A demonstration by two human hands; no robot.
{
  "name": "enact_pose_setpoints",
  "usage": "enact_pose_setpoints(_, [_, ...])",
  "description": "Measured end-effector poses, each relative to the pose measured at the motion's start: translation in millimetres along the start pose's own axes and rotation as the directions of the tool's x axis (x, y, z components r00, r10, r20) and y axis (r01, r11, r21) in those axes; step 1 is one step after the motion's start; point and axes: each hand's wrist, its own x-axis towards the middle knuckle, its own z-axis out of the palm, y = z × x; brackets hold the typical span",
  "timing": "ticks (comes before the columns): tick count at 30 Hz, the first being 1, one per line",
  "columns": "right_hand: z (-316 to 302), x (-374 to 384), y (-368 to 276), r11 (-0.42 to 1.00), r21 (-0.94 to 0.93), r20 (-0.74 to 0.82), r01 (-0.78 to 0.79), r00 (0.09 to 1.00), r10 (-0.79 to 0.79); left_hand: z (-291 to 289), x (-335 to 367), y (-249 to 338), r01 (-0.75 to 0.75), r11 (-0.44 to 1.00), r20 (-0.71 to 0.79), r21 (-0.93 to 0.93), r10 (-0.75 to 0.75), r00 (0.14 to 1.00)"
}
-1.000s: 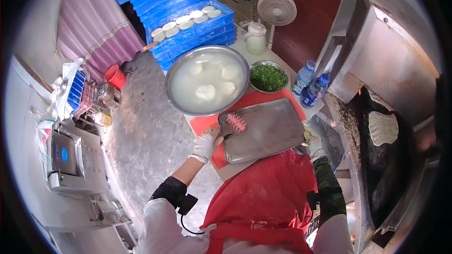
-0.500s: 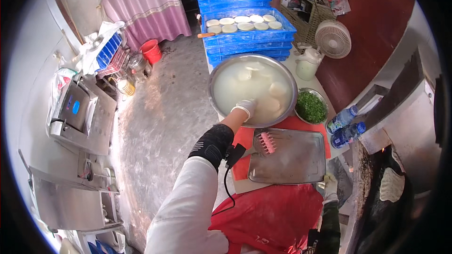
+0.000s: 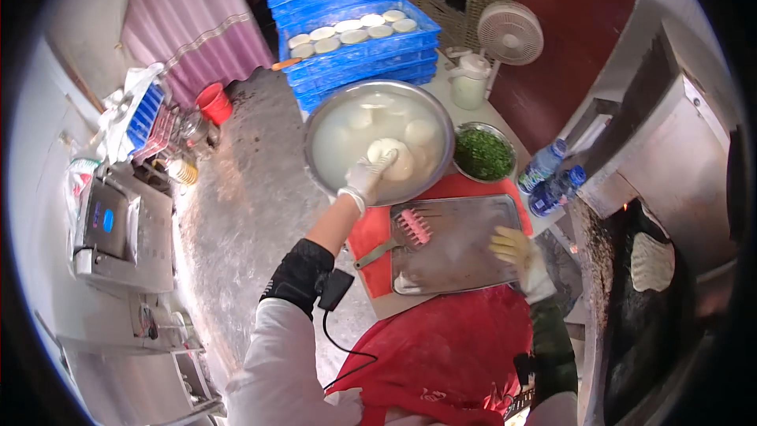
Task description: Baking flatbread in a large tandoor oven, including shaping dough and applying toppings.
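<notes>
In a large steel basin (image 3: 309,159) of cloudy liquid lie several pale round dough pieces (image 3: 419,132). My left hand (image 3: 365,180), in a thin whitish glove, grips one pale dough piece (image 3: 383,147) at the liquid's surface. Below the basin a flat metal tray (image 3: 465,256) rests on a red mat (image 3: 372,230). Across its left side lies a pink spiked dough roller (image 3: 414,226) with a greenish handle. My right hand (image 3: 520,256), in a yellowed glove, hovers by the tray's right edge, fingers apart and holding nothing.
A steel bowl of chopped greens (image 3: 484,153) stands right of the basin, near two bottles (image 3: 544,166). Stacked blue crates (image 3: 359,63) hold dough rounds behind it, beside a lidded jug (image 3: 471,83) and a fan (image 3: 510,33). At right, a flatbread (image 3: 652,260) sits inside a dark oven opening.
My left hand has brought a dough piece up to the liquid's surface. My right hand has risen from the tray's lower right corner and spread its fingers. The view has shifted.
</notes>
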Motion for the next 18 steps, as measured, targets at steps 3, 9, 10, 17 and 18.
enact_pose_setpoints(3, [27.9,27.1,12.6,0.865,0.496,0.3,-0.081,0.95,-0.083,74.4,-41.3,-14.5,-0.013,0.999,0.218,-0.038,0.021,0.976])
enact_pose_setpoints(9, [-0.7,78.4,51.8,0.052,-0.86,0.5,0.507,0.859,-0.112,97.3,-45.4,-120.8,-0.81,0.472,0.8,0.348,0.302,0.519])
enact_pose_setpoints(10, [-4.4,68.8,58.7,0.419,-0.864,0.232,0.277,0.96,-0.158,95.8,-42.5,-138.7,-0.83,0.285,0.777,0.48,0.3,0.553])
enact_pose_setpoints(17, [34.3,60.8,92.8,-0.217,-0.976,0.127,0.024,0.871,-0.474,108.6,-28.4,-171.0,-0.469,0.591,0.462,0.657,0.176,0.869])
enact_pose_setpoints(18, [34.5,69.3,90.5,-0.213,-0.977,0.116,0.011,0.865,-0.489,105.4,-24.5,-169.0,-0.479,0.547,0.411,0.687,0.251,0.876])
